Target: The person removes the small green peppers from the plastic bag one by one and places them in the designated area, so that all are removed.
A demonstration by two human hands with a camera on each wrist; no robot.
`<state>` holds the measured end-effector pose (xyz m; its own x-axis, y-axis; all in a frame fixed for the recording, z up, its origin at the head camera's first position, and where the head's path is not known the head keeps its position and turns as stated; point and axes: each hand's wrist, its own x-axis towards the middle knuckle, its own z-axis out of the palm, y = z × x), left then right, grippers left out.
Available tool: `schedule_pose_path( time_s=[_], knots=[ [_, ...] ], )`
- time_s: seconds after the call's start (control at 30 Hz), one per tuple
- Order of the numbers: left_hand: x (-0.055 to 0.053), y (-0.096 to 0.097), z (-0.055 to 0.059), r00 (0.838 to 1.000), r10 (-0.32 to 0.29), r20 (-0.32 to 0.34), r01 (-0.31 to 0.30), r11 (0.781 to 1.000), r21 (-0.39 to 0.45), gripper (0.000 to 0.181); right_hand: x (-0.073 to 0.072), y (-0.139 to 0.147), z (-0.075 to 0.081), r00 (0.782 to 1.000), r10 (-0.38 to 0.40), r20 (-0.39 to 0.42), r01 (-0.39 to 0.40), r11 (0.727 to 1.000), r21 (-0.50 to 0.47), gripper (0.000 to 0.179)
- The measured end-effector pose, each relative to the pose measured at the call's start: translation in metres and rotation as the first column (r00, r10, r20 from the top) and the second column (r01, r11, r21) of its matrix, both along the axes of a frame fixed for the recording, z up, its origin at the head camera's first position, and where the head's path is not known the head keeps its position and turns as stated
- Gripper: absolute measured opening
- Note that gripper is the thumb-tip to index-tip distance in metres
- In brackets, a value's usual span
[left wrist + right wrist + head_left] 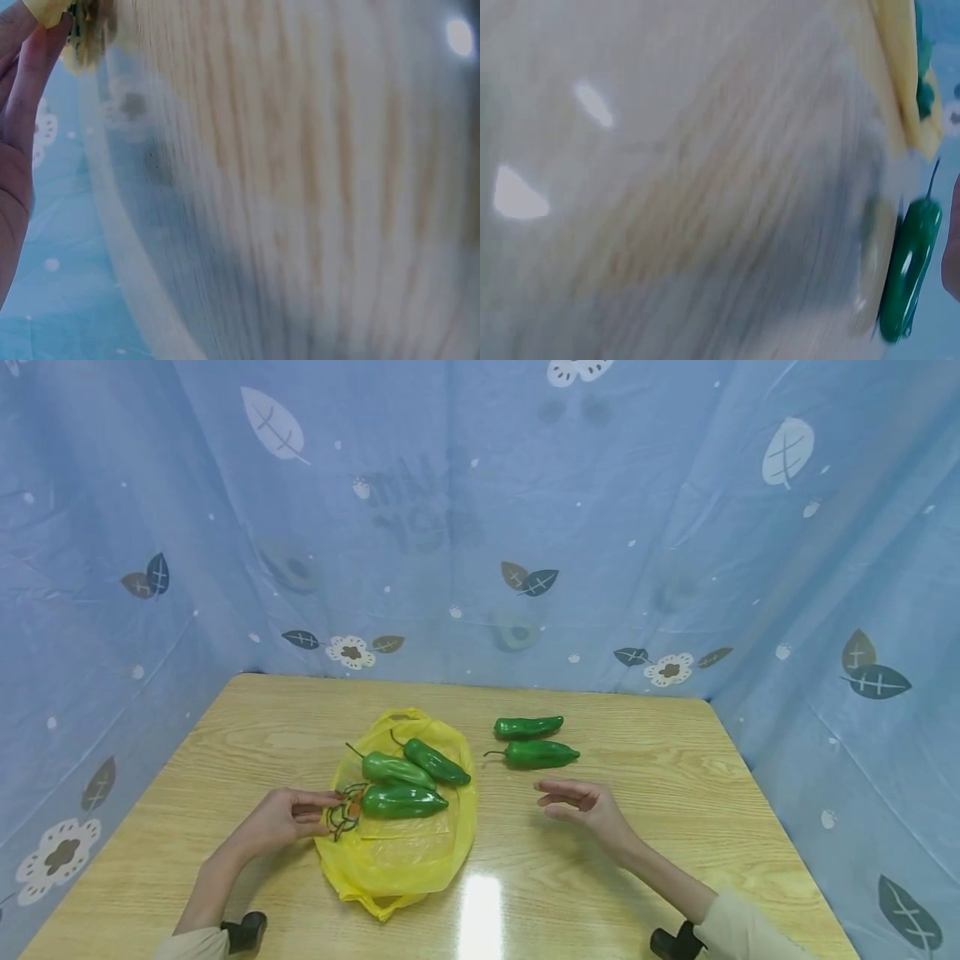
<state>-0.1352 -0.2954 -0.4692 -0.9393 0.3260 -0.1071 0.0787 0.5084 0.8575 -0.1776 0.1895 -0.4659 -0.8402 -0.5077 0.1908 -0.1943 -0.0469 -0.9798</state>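
A yellow plastic bag (408, 881) lies spread on the wooden table, with three green peppers (403, 802) on it. My left hand (281, 820) pinches the bag's left edge between thumb and fingers, beside a dark printed pattern; the left wrist view shows yellow film (46, 10) at the fingertips. Right of the bag, two more green peppers lie on the table: a long one with a stem (542, 754) and, behind it, a shorter one (528, 727). My right hand (588, 807) hovers just in front of them, fingers loosely bent, holding nothing. Only a sliver of it shows in the right wrist view.
The light wooden table (660, 760) reflects a bright lamp spot near its front. A blue curtain (465, 527) with leaf and flower prints encloses the back and both sides. Black wrist straps (243, 932) sit at both sleeves.
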Motion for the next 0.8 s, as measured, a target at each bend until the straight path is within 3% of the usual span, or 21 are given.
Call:
schedule_pose_path(
  time_s=[0.2,0.43,0.63,0.8],
  knots=[
    [0.002,-0.001,0.0,1.0,0.002,0.004,-0.002,1.0,0.019,0.042,0.017,-0.016,0.006,0.996,0.077,0.046,-0.074,0.996,-0.057,0.038],
    [0.002,0.0,0.001,1.0,-0.009,-0.007,0.009,1.0,-0.003,0.043,0.036,-0.035,0.005,0.993,0.088,0.083,-0.081,0.994,-0.077,0.036],
    [0.0,0.001,0.001,1.0,-0.006,-0.011,0.006,1.0,-0.017,0.043,0.039,-0.054,-0.004,0.985,0.164,0.047,-0.157,0.979,-0.128,0.037],
    [0.0,0.001,0.001,1.0,-0.004,-0.02,0.004,1.0,-0.025,0.043,0.039,-0.077,-0.017,0.967,0.252,0.041,-0.245,0.96,-0.137,0.036]
  ],
)
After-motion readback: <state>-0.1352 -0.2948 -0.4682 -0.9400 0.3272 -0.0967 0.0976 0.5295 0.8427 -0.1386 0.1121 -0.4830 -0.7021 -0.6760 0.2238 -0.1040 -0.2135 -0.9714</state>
